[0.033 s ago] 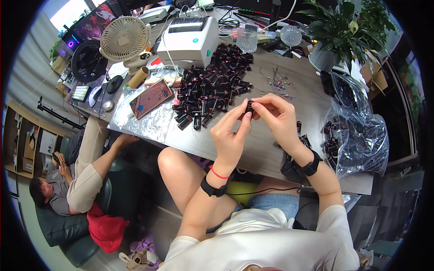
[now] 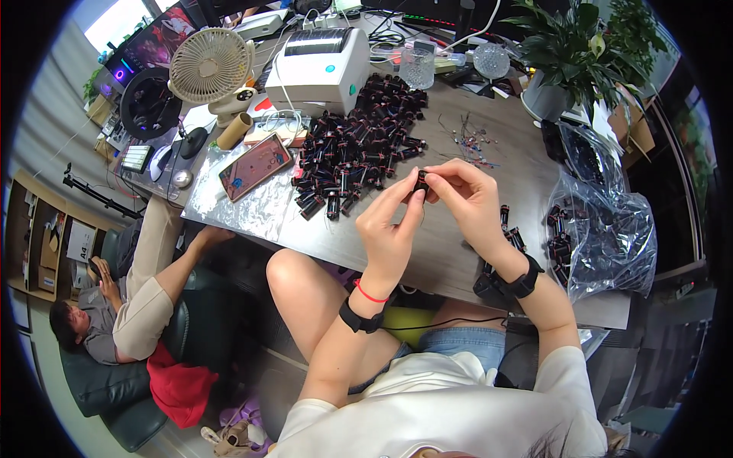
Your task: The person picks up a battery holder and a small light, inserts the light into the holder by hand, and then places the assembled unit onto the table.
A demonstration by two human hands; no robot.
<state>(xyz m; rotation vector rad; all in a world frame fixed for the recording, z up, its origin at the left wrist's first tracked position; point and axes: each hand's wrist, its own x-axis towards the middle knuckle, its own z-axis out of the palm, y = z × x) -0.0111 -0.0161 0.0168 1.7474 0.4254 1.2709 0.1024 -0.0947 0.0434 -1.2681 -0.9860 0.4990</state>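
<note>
Over the desk, my left hand (image 2: 389, 225) and my right hand (image 2: 464, 197) meet at the fingertips. Both pinch one small black cylindrical part (image 2: 421, 182) with a touch of red on it. Most of that part is hidden by the fingers. Just left of my hands lies a large pile of similar black cylindrical parts (image 2: 343, 153) with thin red and dark wires. More of these black parts (image 2: 513, 237) lie beside my right wrist, partly covered by the forearm.
A clear plastic bag (image 2: 611, 229) with black parts is at the right edge of the desk (image 2: 450, 263). Wire scraps (image 2: 475, 141) lie beyond my hands. A phone (image 2: 256, 166), white printer (image 2: 319, 72), fan (image 2: 210, 67) and potted plant (image 2: 546, 95) stand around. Someone (image 2: 130, 305) reclines at left.
</note>
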